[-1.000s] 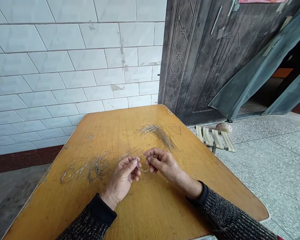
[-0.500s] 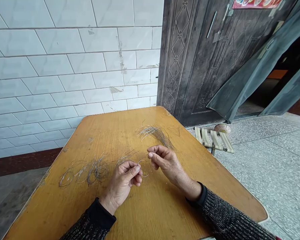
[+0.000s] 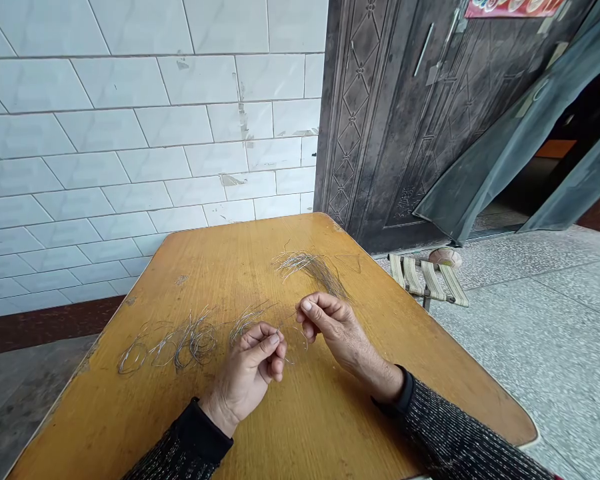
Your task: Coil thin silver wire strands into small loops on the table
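Note:
My left hand point(image 3: 257, 360) pinches a thin wire point(image 3: 286, 324) between thumb and forefinger. Opposite it, my right hand point(image 3: 327, 323) is closed with thumb against fingertips, at the other end of the same wire as far as I can make out. A fine curved end of wire hangs between the hands. Several looped wire coils point(image 3: 195, 341) lie on the table left of my left hand, and another small bunch of wire point(image 3: 245, 319) lies just behind it. Beyond my right hand rests a loose bundle of wires point(image 3: 313, 267).
The wooden table point(image 3: 220, 260) has rounded corners and stands near a white tiled wall point(image 3: 190, 127). A dark patterned door point(image 3: 375, 133) and a grey-green curtain point(image 3: 510, 147) are at the right. A low strapped stool point(image 3: 430, 280) stands beside the table.
The wire between my hands has shifted; its curved end now hangs lower and nearer my right hand. My right thumb has moved slightly. The coils and bundle lie as before.

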Demonstrator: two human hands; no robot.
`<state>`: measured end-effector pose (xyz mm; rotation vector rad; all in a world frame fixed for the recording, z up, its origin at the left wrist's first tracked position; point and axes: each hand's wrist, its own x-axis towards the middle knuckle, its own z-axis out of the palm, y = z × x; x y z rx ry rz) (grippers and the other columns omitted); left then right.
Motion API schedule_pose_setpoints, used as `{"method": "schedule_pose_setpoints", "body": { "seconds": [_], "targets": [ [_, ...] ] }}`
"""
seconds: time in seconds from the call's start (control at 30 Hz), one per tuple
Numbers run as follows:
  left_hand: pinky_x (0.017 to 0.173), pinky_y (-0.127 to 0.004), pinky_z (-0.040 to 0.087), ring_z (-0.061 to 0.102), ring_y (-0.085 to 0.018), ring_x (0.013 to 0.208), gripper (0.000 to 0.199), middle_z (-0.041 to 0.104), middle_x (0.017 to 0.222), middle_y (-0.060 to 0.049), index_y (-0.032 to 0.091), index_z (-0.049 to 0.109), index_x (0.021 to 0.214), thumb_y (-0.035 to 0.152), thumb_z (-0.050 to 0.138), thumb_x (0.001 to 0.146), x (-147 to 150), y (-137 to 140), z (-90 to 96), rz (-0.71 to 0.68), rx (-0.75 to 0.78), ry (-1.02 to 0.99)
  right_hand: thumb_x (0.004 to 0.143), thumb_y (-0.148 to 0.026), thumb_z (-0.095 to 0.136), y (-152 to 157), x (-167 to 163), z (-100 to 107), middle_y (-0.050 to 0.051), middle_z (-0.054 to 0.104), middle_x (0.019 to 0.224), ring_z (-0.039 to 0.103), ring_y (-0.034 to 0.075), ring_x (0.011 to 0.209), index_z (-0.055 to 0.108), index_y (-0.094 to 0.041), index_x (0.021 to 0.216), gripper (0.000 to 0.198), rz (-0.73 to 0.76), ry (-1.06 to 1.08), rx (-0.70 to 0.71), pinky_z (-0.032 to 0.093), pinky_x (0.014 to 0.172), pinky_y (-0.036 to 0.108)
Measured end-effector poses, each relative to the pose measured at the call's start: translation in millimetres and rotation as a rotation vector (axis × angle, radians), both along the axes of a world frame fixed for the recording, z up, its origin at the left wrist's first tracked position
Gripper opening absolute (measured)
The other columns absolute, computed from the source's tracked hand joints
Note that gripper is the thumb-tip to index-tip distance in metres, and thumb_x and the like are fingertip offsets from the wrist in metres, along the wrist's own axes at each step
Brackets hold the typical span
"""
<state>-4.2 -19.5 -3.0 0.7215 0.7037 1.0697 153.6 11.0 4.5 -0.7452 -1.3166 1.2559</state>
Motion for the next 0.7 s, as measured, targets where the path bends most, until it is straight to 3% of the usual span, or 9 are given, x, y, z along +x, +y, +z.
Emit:
{"method": "schedule_pose_setpoints", "body": {
  "seconds": [0.53, 0.7],
  "targets": [
    [0.041, -0.012, 0.037, 0.049, -0.003, 0.042, 0.019, 0.057, 0.056, 0.003, 0.016, 0.055, 0.066, 0.019, 0.073, 0.064, 2.9, -2.7, 1.9, -0.003, -0.026, -0.054, 0.077, -0.041, 0.058, -5.1, -4.8, -6.3, -0.001, 0.057, 0.056, 0.047, 0.007, 0.045, 0.059, -0.017, 0.063, 0.028, -0.08, 0.174, -0.071, 0.037, 0.047, 0.021],
    [0.04, -0.012, 0.038, 0.05, -0.003, 0.043, 0.021, 0.058, 0.056, 0.003, 0.015, 0.055, 0.065, 0.018, 0.075, 0.06, 0.1, 1.7, 1.4, 0.047, -0.032, -0.059, 0.076, -0.041, 0.059, 0.2, 3.3, -2.4, -0.002, 0.056, 0.06, 0.043, 0.005, 0.042, 0.055, -0.017, 0.062, 0.029, -0.196, 0.234, -0.052, 0.035, 0.045, 0.02]
  ]
}}
